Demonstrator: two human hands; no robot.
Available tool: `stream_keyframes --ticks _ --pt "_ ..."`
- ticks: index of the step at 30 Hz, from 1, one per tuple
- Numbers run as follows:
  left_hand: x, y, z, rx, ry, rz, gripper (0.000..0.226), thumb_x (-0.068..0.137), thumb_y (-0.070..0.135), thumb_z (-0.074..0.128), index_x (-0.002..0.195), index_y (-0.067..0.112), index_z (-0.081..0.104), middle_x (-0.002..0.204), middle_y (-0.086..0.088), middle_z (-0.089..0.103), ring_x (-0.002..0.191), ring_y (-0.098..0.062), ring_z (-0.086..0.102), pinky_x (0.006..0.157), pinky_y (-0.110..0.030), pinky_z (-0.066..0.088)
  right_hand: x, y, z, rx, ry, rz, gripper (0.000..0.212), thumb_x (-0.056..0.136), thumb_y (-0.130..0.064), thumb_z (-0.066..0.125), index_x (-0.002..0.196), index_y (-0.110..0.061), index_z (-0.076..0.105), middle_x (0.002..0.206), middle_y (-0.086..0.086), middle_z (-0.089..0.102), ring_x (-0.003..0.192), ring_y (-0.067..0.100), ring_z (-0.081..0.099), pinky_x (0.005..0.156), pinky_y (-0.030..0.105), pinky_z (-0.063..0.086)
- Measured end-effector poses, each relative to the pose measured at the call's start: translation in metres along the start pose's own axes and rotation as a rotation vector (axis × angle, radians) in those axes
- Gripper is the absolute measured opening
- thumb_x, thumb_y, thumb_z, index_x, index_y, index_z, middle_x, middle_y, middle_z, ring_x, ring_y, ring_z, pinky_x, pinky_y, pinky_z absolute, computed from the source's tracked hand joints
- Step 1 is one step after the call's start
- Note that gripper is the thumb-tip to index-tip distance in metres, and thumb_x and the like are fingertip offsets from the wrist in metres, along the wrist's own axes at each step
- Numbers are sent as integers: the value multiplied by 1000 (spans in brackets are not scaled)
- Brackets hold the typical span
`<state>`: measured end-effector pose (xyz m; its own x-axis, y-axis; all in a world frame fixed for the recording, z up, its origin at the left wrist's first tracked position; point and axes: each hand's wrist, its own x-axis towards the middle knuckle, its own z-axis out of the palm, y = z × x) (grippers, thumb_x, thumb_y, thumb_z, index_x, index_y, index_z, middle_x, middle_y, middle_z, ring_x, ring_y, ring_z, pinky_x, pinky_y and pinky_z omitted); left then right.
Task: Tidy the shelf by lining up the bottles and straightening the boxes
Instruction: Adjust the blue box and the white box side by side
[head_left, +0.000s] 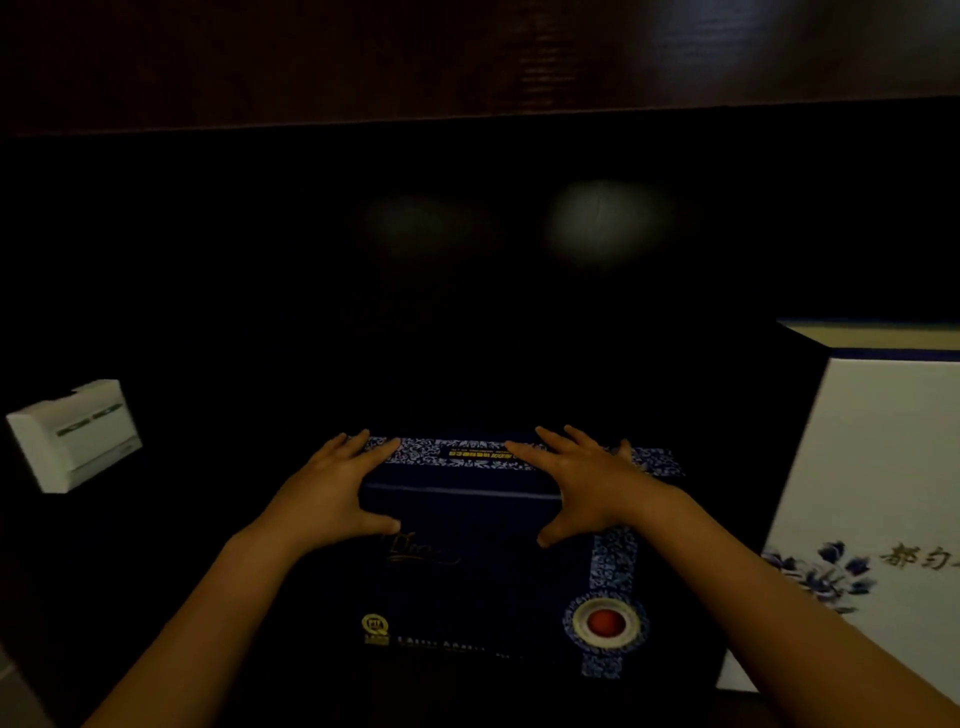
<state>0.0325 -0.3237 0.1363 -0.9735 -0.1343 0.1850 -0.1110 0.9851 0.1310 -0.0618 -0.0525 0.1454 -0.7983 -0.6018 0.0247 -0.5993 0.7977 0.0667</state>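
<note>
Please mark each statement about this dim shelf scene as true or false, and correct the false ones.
1. Both hands rest on the dark blue box. True: the left hand and the right hand lie spread over its top edge.
2. A white box with blue flowers stands to the right of the dark blue box. True.
3. The small white box is stacked on the dark blue box. False: it sits apart, far to the left.
4. The right hand holds a bottle. False: its fingers lie flat on the box, and no bottle can be made out.
5. The round emblem on the dark blue box has a green centre. False: its centre is red.
</note>
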Motion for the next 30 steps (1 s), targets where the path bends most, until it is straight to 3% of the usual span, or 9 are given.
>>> stream_keyframes --ticks 12,30 --pt "-3 1 4 14 89 13 98 66 57 72 143 43 13 158 1 12 146 -21 7 117 -39 19 -15 4 0 61 35 67 98 68 -62 65 138 -53 -3 157 -12 -6 144 18 -8 102 76 1" --pt "2 14 7 13 78 70 97 64 59 72 143 39 18 157 -1 17 145 -20 12 117 -38 20 -30 13 -3 56 16 182 94 71 -61 63 139 -50 -1 158 -9 -4 144 24 -6 100 79 6"
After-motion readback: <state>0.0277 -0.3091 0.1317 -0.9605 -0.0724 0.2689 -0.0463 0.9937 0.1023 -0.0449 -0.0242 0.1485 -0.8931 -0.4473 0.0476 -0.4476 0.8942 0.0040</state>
